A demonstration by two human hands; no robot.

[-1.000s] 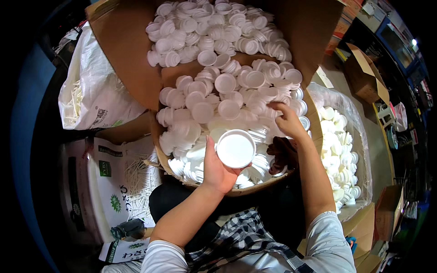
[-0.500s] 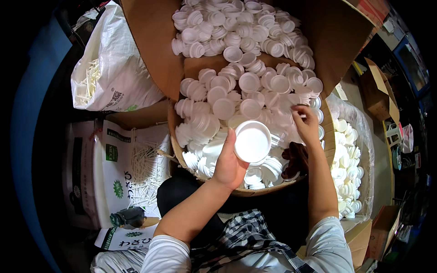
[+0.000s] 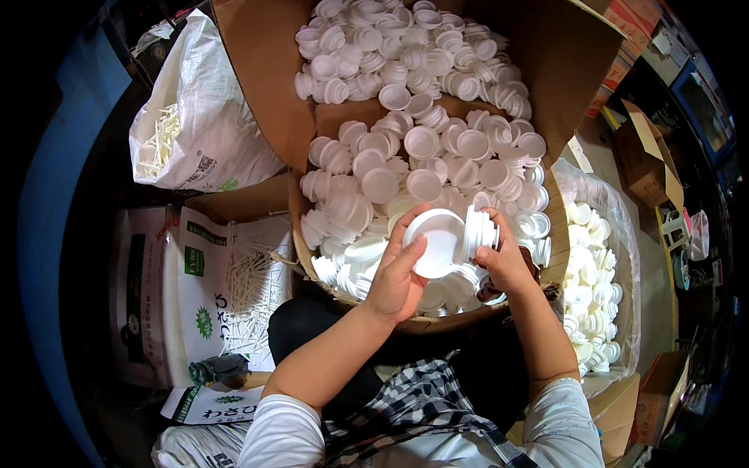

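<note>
My left hand [image 3: 396, 277] grips a round white plastic lid [image 3: 437, 243], its shallow hollow face turned up toward me. Close beside it, my right hand [image 3: 507, 253] pinches a ridged white lid piece [image 3: 477, 234] held on edge; it may be several stacked together. The two pieces meet or nearly meet at the lid's right rim, but I cannot tell if they touch. Beneath both hands is a large cardboard box [image 3: 299, 234] with a heap of similar white lids [image 3: 380, 186]. A dark reddish-brown item [image 3: 490, 292] shows partly below my right hand.
More lids [image 3: 413, 58] lie in the far part of the box. To the left are a white woven sack [image 3: 222, 125] of thin white sticks and a printed carton [image 3: 195, 312] with more sticks. A clear plastic bag [image 3: 624, 273] of lids stands right.
My right hand has come from the heap at the right toward my left hand, now with the ridged lid piece in its fingers. My left hand keeps hold of the round lid, which has tilted.
</note>
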